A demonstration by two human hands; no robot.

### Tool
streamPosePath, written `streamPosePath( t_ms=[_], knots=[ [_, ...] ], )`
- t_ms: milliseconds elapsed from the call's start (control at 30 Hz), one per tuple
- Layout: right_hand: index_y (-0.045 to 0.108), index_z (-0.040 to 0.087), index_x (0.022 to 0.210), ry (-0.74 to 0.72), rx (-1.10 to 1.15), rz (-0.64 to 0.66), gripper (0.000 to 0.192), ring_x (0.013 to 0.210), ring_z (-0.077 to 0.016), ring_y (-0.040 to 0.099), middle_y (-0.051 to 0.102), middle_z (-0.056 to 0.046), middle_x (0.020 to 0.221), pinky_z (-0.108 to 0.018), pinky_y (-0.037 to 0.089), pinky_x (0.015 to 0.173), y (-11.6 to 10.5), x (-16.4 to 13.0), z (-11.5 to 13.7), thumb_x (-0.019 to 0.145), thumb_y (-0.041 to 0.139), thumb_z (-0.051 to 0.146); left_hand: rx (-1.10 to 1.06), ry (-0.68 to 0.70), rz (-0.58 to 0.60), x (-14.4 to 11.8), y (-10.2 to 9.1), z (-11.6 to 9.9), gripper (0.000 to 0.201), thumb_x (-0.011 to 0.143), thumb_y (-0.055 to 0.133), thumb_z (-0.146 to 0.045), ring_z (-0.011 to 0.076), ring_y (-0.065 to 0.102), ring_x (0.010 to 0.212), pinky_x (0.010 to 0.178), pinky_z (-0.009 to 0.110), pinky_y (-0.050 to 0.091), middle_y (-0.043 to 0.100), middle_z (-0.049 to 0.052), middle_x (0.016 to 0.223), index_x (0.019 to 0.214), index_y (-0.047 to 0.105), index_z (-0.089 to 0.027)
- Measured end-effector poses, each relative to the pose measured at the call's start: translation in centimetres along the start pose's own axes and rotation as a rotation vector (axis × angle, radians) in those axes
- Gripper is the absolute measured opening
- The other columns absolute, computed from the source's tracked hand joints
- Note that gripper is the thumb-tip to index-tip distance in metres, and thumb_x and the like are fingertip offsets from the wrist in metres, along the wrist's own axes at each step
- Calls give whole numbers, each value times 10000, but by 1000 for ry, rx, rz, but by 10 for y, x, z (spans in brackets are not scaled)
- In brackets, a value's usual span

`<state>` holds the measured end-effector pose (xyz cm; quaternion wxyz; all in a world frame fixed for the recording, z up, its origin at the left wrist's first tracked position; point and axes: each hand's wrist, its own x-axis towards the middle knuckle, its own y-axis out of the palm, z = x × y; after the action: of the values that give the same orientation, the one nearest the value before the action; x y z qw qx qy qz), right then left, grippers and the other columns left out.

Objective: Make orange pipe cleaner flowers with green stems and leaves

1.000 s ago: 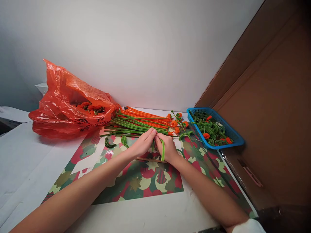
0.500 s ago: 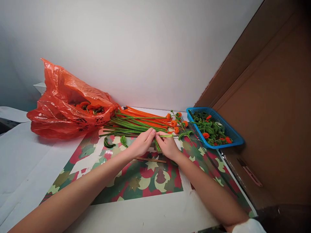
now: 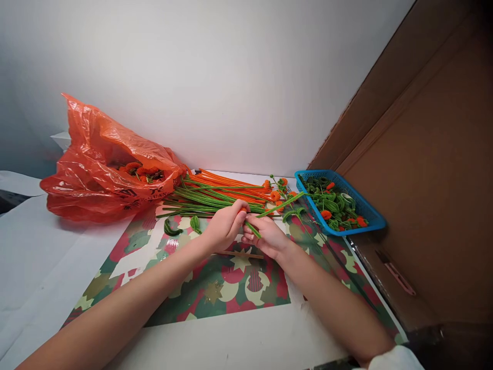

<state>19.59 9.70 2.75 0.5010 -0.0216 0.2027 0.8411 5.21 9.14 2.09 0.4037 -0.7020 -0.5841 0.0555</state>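
Head: green strip, "GUAN"-marked bag

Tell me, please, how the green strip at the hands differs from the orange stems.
Colour: the strip is bright green; the stems are orange.
Pose: the strip is held where the left hand and right hand meet; the stems lie bunched beyond them.
Slant: in view, the strip rises rightward, while the stems slope down.
Both are long and thin.

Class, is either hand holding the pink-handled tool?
No: the pink-handled tool lies at right, apart from the left hand and right hand.
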Motion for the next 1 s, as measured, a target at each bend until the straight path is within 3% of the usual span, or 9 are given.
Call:
streamPosePath(
  t_ms=[100, 167, 267, 400, 500, 633, 867, 1000],
  knots=[
    [453, 202, 701, 60, 137, 71, 380, 438, -52, 338, 375, 106, 486, -232, 416, 533, 3, -6, 5, 663, 741, 447, 12, 56, -33, 0, -4, -2, 252, 943, 262, -344, 174, 530, 636, 641, 277, 392, 596, 27, 765, 925, 473, -206],
    [448, 207, 681, 0, 74, 55, 350, 432, -64, 343, 374, 98, 483, -237, 403, 520, 2, -5, 5, 721, 691, 456, 11, 58, -24, 1, -6, -4, 257, 945, 266, -353, 173, 533, 637, 640, 277, 398, 595, 25, 759, 926, 475, -205],
    [446, 214, 638, -267, -314, -114, 315, 441, -96, 386, 406, 67, 490, -241, 362, 495, -3, -2, 3, 829, 560, 438, 51, -15, -38, 5, -9, -7, 253, 937, 337, -394, 172, 531, 622, 608, 274, 398, 583, 13, 718, 930, 494, -196],
    [518, 203, 722, -668, -961, -378, 195, 603, -147, 521, 563, -7, 638, -261, 376, 608, -15, 0, 4, 888, 445, 274, 30, -107, -101, 10, -15, -11, 261, 868, 524, -439, 154, 564, 608, 577, 256, 436, 641, 25, 750, 872, 568, -182],
    [533, 194, 761, -772, -1192, -387, 198, 672, -166, 550, 588, -33, 691, -266, 367, 646, -22, 1, 5, 907, 409, 242, 25, -26, -104, 11, -17, -13, 201, 846, 566, -359, 164, 636, 680, 636, 254, 480, 705, 48, 842, 904, 630, -178],
    [529, 200, 762, -725, -1074, -313, 198, 584, -136, 503, 541, 6, 634, -246, 354, 591, -24, 1, 7, 918, 432, 276, 73, 49, -103, 11, -18, -14, 194, 886, 495, -285, 153, 623, 619, 618, 243, 463, 694, 28, 720, 837, 653, -184],
    [454, 204, 607, -403, -604, -64, 366, 513, -105, 450, 479, 38, 557, -239, 375, 540, -25, 4, 12, 902, 474, 420, 157, 66, -67, 11, -18, -11, 225, 904, 464, -270, 152, 613, 607, 619, 239, 449, 691, 34, 708, 808, 649, -188],
    [456, 200, 588, -298, -386, 4, 427, 500, -91, 417, 441, 53, 525, -234, 348, 514, -26, 7, 11, 808, 582, 544, 216, 146, -35, 12, -19, -1, 249, 928, 428, -284, 172, 644, 665, 639, 251, 464, 714, 51, 764, 887, 656, -193]
  ],
)
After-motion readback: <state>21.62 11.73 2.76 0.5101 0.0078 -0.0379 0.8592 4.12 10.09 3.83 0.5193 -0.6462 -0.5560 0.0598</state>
